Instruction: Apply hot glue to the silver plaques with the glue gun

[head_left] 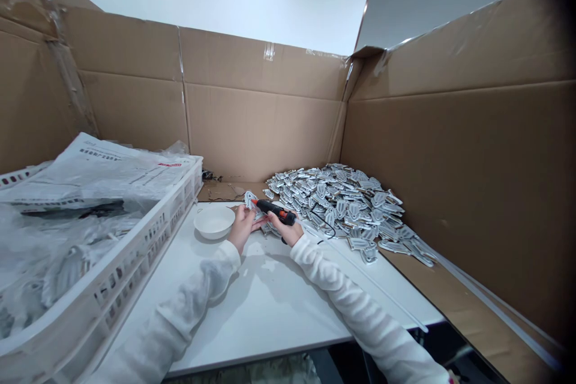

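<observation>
My right hand [290,231] is wrapped round a black glue gun [275,210] with an orange tip, which points left and away from me. My left hand [243,227] pinches a small grey-and-white flat piece [249,198], right by the gun's tip. Whether tip and piece touch, I cannot tell. Just left of my left hand stands a shallow white bowl [214,219]. Behind and to the right of the gun spreads a large heap of similar grey-and-white pieces [337,198]. A long thin whitish rod [378,289] runs from near the gun toward the front right.
On the left, a white plastic basket [148,240] holds plastic bags [90,171] and more pale pieces. Tall cardboard walls [265,123] enclose the white table [270,318] at the back and sides. A black cord [330,226] curls near the heap.
</observation>
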